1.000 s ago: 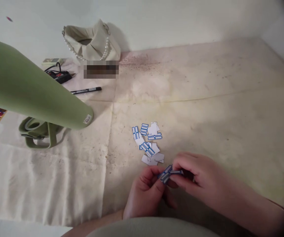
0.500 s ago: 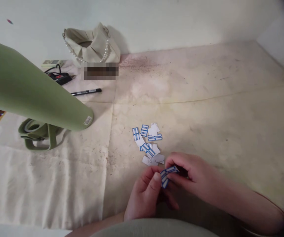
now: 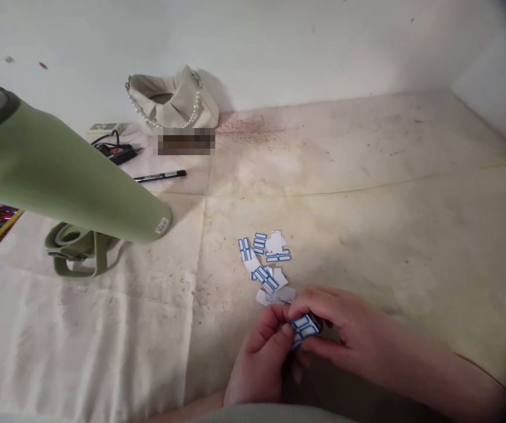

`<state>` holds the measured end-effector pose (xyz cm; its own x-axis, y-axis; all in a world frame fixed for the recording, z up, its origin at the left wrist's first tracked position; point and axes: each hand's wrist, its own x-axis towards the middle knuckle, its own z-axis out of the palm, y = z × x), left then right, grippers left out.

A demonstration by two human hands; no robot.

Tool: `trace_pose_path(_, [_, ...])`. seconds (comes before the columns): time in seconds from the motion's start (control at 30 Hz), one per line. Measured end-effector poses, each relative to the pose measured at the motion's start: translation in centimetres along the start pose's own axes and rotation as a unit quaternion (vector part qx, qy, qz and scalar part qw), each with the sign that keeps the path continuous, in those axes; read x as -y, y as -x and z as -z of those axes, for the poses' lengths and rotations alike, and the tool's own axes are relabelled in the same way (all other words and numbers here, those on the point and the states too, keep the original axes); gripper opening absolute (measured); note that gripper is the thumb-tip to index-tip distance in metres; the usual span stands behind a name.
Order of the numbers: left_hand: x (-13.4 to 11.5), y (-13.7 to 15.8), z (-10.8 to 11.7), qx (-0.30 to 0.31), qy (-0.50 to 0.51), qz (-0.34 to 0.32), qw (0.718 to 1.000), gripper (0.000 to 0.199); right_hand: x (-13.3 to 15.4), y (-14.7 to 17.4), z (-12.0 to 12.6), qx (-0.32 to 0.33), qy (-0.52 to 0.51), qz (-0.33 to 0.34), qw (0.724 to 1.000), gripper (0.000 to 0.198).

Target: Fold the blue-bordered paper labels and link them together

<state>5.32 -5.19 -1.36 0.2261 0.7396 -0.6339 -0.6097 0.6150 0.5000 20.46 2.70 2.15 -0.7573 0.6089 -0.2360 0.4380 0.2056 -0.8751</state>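
Near the table's front edge my left hand (image 3: 262, 358) is closed, its thumb pressing on small white paper cards (image 3: 304, 330) printed with blue-outlined boxes. My right hand (image 3: 338, 323) wraps round the other end of these cards with thumb and fingers, partly covering them. How many cards lie between my hands cannot be made out. Just beyond my fingers, a loose heap of similar paper cards (image 3: 265, 278) lies on the cream tablecloth (image 3: 367, 235). Some show blue boxes; others show a plain white side, and a few bear dark marks.
To the left stands a large green bottle (image 3: 72, 170), with a green strapped holder (image 3: 79, 258) beside it. A black pen (image 3: 162, 175), a dark object with a cable (image 3: 118, 153) and a cream handbag (image 3: 174, 103) with a pearl strap lie farther back, near the wall (image 3: 301, 53).
The cards between my hands have turned so their blue-boxed face shows more squarely. My right thumb has slid to their lower edge. The whole view has shifted slightly; the heap looks the same.
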Motion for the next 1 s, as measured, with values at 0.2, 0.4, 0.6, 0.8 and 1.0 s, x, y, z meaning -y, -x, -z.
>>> trace_pose_path(0.2, [-0.4, 0.1, -0.3, 0.001, -0.026, 0.001, 1.0, 0.036, -0.6, -0.1, 0.2, -0.005, -0.015, -0.011, 1.0, 0.019])
trace_pose_path(0.4, [-0.5, 0.1, -0.4, 0.006, -0.042, 0.006, 0.999, 0.035, -1.8, -1.7, 0.2, -0.163, 0.017, -0.059, 0.985, 0.023])
trace_pose_path(0.6, [-0.3, 0.2, -0.4, 0.012, -0.037, 0.001, 0.999, 0.034, -2.6, -4.0, -2.0, -0.195, 0.171, 0.047, 0.964, 0.017])
trace_pose_path(0.8, [-0.4, 0.4, -0.5, 0.025, -0.048, 0.004, 0.999, 0.038, -2.9, -5.1, -3.4, -0.238, 0.251, 0.041, 0.938, 0.017])
trace_pose_path(1.0, [-0.2, 0.3, -0.4, 0.014, -0.037, 0.005, 0.999, 0.037, -3.4, -4.7, -2.2, -0.238, 0.163, 0.071, 0.955, 0.008])
